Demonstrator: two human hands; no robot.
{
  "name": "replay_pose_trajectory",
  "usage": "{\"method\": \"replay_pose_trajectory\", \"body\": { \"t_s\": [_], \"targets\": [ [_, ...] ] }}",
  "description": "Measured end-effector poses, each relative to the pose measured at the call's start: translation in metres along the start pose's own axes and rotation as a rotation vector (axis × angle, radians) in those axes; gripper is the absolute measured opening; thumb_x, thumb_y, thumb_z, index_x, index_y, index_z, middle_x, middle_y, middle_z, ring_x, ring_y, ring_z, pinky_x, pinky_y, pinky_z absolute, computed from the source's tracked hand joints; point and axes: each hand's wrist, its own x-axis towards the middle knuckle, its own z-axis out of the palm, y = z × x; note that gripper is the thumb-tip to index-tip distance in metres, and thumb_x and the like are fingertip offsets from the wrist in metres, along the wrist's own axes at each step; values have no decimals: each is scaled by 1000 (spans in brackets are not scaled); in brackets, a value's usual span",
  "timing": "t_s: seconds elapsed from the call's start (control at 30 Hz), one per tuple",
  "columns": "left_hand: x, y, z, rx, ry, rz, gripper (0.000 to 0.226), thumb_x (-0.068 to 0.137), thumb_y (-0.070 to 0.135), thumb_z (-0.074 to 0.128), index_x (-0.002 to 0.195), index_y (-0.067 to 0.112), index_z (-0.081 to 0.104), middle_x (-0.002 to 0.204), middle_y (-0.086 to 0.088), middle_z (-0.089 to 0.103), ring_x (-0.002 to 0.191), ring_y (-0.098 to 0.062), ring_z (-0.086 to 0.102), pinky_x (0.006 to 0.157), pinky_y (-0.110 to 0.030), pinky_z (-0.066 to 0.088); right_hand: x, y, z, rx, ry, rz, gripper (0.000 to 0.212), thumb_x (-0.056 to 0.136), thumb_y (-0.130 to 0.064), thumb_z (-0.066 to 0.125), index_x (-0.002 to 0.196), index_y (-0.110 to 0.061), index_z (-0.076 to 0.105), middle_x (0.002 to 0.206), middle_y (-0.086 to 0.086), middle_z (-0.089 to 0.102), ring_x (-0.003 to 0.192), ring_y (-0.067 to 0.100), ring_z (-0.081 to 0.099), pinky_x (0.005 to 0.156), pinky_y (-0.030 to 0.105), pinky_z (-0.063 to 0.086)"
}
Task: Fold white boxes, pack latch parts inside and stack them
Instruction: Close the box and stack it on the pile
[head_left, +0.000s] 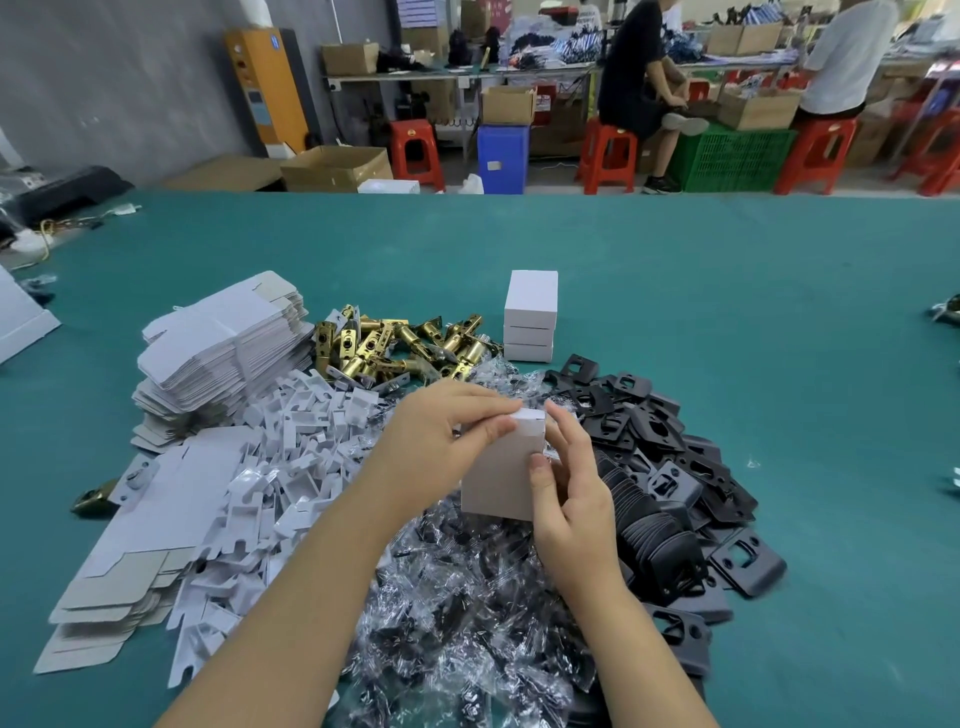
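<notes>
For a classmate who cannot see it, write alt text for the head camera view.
Two hands, left hand and right hand, hold a white box above a green table. Around it lie flat box blanks, brass latches, black plates and three stacked boxes.

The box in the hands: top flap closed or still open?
Nearly closed: the box is folded up, its top flap bent over, left hand pressing it, right hand steadying the side.

White box (501, 470) held upright above bagged parts (457, 587); three closed boxes (530, 317) stacked behind brass latches (400, 345).
</notes>
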Motion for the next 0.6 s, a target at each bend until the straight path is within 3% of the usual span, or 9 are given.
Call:
{"method": "replay_pose_trajectory", "body": {
  "t_s": [0.1,0.3,0.47,0.57,0.6],
  "targets": [
    [4,2,-2,-47,16,-6,21,93,30,72,113,35,78,102,35,66,105,10,58,86,-4,41,0,0,0,0,-13,-8,54,100,-42,45,135,-79,25,125,-55,45,131,-5,52,94,12,47],
    [8,2,-5,-45,-59,4,23,92,31,72,113,39,76,105,31,68,107,6,58,87,-5,41,1,3,-1,7,-9,-2,53,100,-44,44,137,-77,24,131,-42,43,130,-12,49,91,6,42],
    [8,-3,-10,-71,-143,-35,24,94,34,71,110,51,73,112,30,68,113,4,57,92,-17,46,1,5,1,-27,-26,-18,52,100,-47,42,139,-75,23,135,-35,48,128,4,58,90,22,53],
    [7,-4,-12,-59,-178,-55,26,97,35,67,117,52,70,118,31,67,117,6,56,99,-25,47,0,8,1,-27,-33,-18,51,101,-45,42,143,-70,25,144,-15,57,125,12,61,89,30,57],
    [6,-3,-12,-58,-191,-58,27,99,35,66,120,51,70,121,31,66,119,7,55,100,-24,46,0,9,1,-22,-32,-19,51,101,-43,42,144,-67,27,144,-10,58,124,14,61,89,26,56]
  ]
}}
